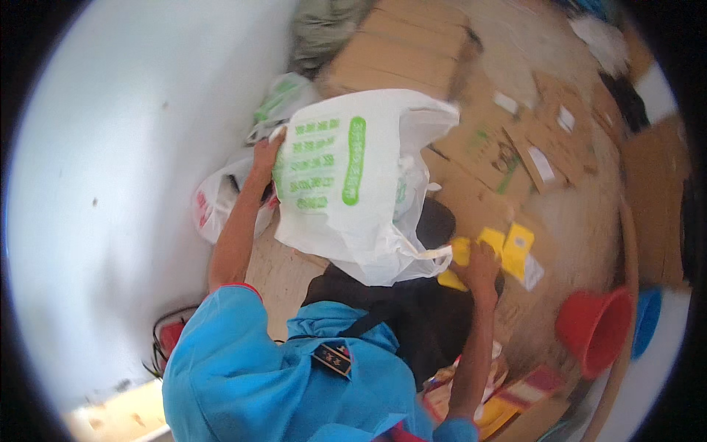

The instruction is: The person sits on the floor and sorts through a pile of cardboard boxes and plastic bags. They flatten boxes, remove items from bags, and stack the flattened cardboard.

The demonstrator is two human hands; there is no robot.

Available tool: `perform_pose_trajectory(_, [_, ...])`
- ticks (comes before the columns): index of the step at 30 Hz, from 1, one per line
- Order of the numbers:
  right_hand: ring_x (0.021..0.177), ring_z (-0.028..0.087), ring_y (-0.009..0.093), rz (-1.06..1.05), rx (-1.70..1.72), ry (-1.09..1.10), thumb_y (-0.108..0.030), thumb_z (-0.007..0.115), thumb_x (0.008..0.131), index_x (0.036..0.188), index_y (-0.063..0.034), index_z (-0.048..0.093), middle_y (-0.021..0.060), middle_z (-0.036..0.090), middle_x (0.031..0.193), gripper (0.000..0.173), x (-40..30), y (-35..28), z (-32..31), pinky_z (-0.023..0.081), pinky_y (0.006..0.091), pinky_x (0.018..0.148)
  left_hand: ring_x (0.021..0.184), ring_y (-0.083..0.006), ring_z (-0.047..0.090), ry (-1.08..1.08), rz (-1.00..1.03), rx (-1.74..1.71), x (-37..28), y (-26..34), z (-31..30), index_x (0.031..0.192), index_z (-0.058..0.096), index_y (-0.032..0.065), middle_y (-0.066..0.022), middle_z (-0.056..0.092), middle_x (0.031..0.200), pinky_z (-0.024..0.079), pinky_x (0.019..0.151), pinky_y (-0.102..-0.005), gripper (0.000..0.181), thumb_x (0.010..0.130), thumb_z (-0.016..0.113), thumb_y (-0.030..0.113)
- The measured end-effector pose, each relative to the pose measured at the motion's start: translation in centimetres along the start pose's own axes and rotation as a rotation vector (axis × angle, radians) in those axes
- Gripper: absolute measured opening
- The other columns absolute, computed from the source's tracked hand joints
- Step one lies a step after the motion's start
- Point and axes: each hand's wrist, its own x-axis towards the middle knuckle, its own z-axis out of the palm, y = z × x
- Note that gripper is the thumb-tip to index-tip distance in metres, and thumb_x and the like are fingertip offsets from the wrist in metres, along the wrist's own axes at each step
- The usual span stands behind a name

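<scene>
A white plastic bag (326, 221) with green printed writing lies tilted over my dark-trousered lap. My left hand (269, 156) grips its left edge, with part of the fingers hidden behind the plastic. The bag's mouth and a loop handle (439, 255) face right, and some pale contents show inside. My right hand (481, 266) is closed around several yellow paper or card pieces (516, 248), close to that handle. Blur hides whether the right hand also touches the handle. Behind my left forearm rests another white plastic bag (212, 207) with red print.
Flattened cardboard (475, 166) and a cardboard box (397, 44) cover the floor ahead. A red bucket (591, 331) and a blue bucket (646, 323) stand at right. A white wall (110, 166) rises at left. Colourful packages (519, 395) lie by my right arm.
</scene>
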Motion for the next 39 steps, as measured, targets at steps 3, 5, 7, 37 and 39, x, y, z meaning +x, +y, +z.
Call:
perform_pose_trajectory(3, [0.125,0.052,0.039,0.001,-0.006,-0.074,-0.062,0.081,0.073,0.137,-0.0035,0.058,0.0212,0.056,0.129,0.09,-0.5,1.5,0.6,0.041,0.056,0.102,0.093,-0.0342,0.072,0.115,-0.105,0.224,-3.8,-8.1,-3.4,0.109,0.07,-0.0057,-0.0215,0.075,0.097,0.053,0.08,-0.0436,0.059,0.093,0.065,0.051])
perform_pose_trajectory(5, [0.121,0.054,0.038,-0.043,-0.005,-0.06,-0.063,0.082,0.072,0.136,-0.0035,0.058,0.02,0.057,0.125,0.09,-0.8,2.0,0.6,0.043,0.0556,0.099,0.101,-0.0346,0.071,0.181,-0.091,0.326,-10.4,-12.9,-4.1,0.119,0.067,-0.003,-0.023,0.073,0.107,0.053,0.087,-0.0427,0.051,0.094,0.066,0.042])
perform_pose_trajectory(7, [0.118,0.055,0.037,-0.029,0.004,-0.057,-0.063,0.082,0.071,0.134,-0.0032,0.06,0.0192,0.057,0.124,0.089,-0.8,2.1,0.4,0.044,0.0549,0.097,0.112,-0.0321,0.067,0.276,0.024,0.194,-16.7,-15.2,-3.1,0.131,0.062,0.0005,-0.0217,0.07,0.12,0.05,0.097,-0.0405,0.049,0.095,0.067,0.033])
perform_pose_trajectory(37, [0.09,0.066,0.034,-0.143,0.179,0.257,-0.058,0.079,0.077,0.105,-0.0015,0.077,0.0172,0.067,0.093,0.063,-1.1,2.1,0.5,0.052,0.0444,0.08,0.111,-0.0406,0.067,-0.319,-0.821,0.665,-35.6,-29.7,-20.9,0.111,0.067,-0.0159,-0.0322,0.068,0.117,0.054,0.089,-0.0484,0.064,0.091,0.069,0.045])
perform_pose_trajectory(39, [0.09,0.066,0.035,-0.108,0.207,0.203,-0.054,0.077,0.081,0.104,-0.0028,0.076,0.0179,0.068,0.094,0.056,-1.2,2.0,0.5,0.052,0.0453,0.081,0.106,-0.0368,0.069,-0.708,-0.441,1.208,-31.1,-23.5,-15.8,0.111,0.068,-0.0133,-0.0287,0.07,0.113,0.055,0.087,-0.0452,0.059,0.091,0.071,0.042])
